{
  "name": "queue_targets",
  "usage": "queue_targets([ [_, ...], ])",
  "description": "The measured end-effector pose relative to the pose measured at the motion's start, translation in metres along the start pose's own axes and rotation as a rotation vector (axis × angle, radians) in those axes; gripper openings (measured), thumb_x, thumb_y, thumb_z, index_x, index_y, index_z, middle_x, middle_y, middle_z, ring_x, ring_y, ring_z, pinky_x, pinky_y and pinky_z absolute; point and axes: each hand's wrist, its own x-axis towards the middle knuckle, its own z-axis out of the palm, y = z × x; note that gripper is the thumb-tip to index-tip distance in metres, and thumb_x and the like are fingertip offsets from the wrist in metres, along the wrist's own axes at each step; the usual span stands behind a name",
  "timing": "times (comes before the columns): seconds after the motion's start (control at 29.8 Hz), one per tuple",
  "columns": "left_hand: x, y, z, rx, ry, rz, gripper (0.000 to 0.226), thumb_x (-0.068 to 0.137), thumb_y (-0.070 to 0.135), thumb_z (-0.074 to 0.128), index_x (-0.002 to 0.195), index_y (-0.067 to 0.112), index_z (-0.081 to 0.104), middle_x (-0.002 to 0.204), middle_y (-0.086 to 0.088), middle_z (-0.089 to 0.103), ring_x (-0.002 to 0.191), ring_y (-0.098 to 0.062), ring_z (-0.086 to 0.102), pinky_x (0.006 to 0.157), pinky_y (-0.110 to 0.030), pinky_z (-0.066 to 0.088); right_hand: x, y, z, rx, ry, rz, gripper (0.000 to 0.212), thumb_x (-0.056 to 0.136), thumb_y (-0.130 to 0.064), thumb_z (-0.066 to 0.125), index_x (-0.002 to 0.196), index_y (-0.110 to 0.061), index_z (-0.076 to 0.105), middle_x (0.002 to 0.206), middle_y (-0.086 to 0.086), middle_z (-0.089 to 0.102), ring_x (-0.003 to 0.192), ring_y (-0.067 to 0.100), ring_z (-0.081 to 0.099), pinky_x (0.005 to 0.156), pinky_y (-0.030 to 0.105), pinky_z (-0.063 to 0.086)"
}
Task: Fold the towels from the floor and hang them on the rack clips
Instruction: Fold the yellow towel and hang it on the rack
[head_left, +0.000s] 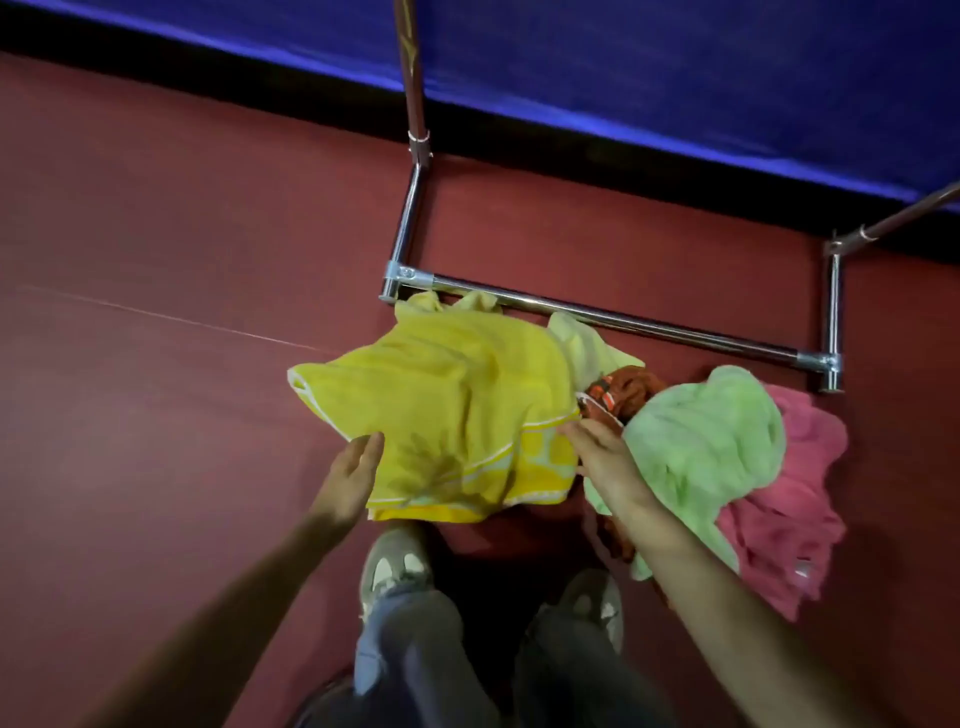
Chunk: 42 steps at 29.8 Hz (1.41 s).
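Observation:
A yellow towel (457, 410) with white stripes lies spread and rumpled on the red floor in front of the rack's base. My left hand (353, 473) is at its near left edge with straight fingers, touching or just above the cloth. At the towel's near right edge is my right hand (597, 447), whose fingertips touch the hem; I cannot tell whether they pinch it. To the right lie a light green towel (711, 447), a pink towel (795, 509) and an orange-brown cloth (628, 389) in a heap. No clips are in view.
The chrome base of the rack (623, 317) runs across the floor behind the towels, with uprights at left (413, 104) and right. A blue cloth wall (675, 67) lies behind it. My shoes (395, 566) stand just below the yellow towel.

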Motion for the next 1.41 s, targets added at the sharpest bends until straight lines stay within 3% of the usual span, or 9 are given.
queue_targets([
  [0.13,0.011,-0.006,0.022,0.116,-0.161,0.114,0.045,0.095,0.033,0.032,0.134,0.012,0.039,0.145,-0.005,0.035,0.134,-0.014,0.029,0.102,-0.018,0.018,0.015,0.033,0.005,-0.085,0.022,0.042,0.021,0.087,-0.012,0.055,0.096,0.004,0.065,0.101,0.018,0.061,0.093,0.022,0.054,0.068,0.008,0.038],
  [0.3,0.015,0.003,0.054,0.084,-0.291,0.1,0.045,0.095,0.036,0.033,0.136,0.017,0.037,0.146,-0.002,0.035,0.13,-0.008,0.03,0.103,-0.019,0.02,0.026,0.043,0.008,-0.151,-0.057,0.102,0.027,0.087,-0.018,0.055,0.109,-0.004,0.063,0.131,0.02,0.049,0.123,0.027,0.046,0.109,0.032,0.031],
  [0.5,0.009,0.028,0.062,0.059,-0.376,0.088,0.05,0.094,0.041,0.03,0.139,0.02,0.032,0.148,0.004,0.031,0.136,-0.009,0.027,0.101,-0.016,0.018,0.008,0.013,0.01,-0.119,-0.186,0.027,0.031,0.089,-0.015,0.052,0.1,0.013,0.061,0.115,0.032,0.058,0.107,0.034,0.058,0.09,0.038,0.045],
  [0.57,-0.003,0.04,0.06,0.064,-0.437,0.124,0.049,0.092,0.046,0.03,0.137,0.028,0.032,0.146,0.006,0.033,0.133,-0.008,0.03,0.102,-0.02,0.021,-0.01,-0.015,0.008,0.003,-0.197,0.004,0.024,0.089,-0.019,0.052,0.093,-0.001,0.068,0.113,0.025,0.063,0.094,0.025,0.062,0.08,0.026,0.05],
  [0.64,-0.02,0.055,0.059,0.044,-0.492,0.169,0.046,0.091,0.046,0.032,0.135,0.032,0.032,0.138,0.01,0.038,0.124,-0.004,0.034,0.095,-0.016,0.028,-0.027,-0.045,0.007,0.181,-0.222,-0.003,0.023,0.091,-0.023,0.049,0.087,-0.014,0.069,0.111,0.022,0.064,0.093,0.033,0.062,0.085,0.038,0.051],
  [0.81,-0.072,0.125,0.039,-0.095,-0.499,0.42,0.045,0.079,0.039,0.055,0.121,0.032,0.04,0.111,0.014,0.058,0.095,0.012,0.056,0.079,-0.007,0.045,-0.079,-0.125,-0.016,0.466,-0.276,-0.174,0.019,0.091,-0.02,0.046,0.102,-0.015,0.061,0.089,0.004,0.061,0.076,0.014,0.06,0.067,0.025,0.049],
  [1.01,-0.141,0.208,0.002,-0.143,-0.4,0.701,0.035,0.074,0.02,0.068,0.098,0.032,0.046,0.092,0.015,0.057,0.072,0.017,0.057,0.07,-0.004,0.045,-0.162,-0.201,-0.048,0.594,-0.368,-0.433,0.044,0.091,-0.006,0.044,0.133,-0.015,0.037,0.107,0.008,0.057,0.086,0.014,0.058,0.071,0.017,0.051],
  [1.17,-0.209,0.242,-0.032,-0.175,-0.502,0.781,0.046,0.061,0.026,0.066,0.104,0.03,0.047,0.1,0.013,0.061,0.081,0.01,0.061,0.076,-0.011,0.049,-0.232,-0.23,-0.07,0.393,-0.409,-0.695,0.054,0.084,0.002,0.052,0.132,-0.021,0.039,0.133,0.011,0.048,0.106,0.011,0.055,0.09,0.022,0.046],
  [1.41,-0.281,0.242,-0.054,-0.105,-0.683,0.867,0.084,0.045,0.059,0.078,0.118,0.031,0.046,0.112,0.015,0.065,0.108,0.001,0.058,0.086,-0.014,0.047,-0.298,-0.238,-0.08,0.104,-0.128,-1.043,0.036,0.074,0.008,0.063,0.094,-0.022,0.064,0.092,-0.005,0.056,0.076,-0.004,0.058,0.07,0.011,0.05],
])
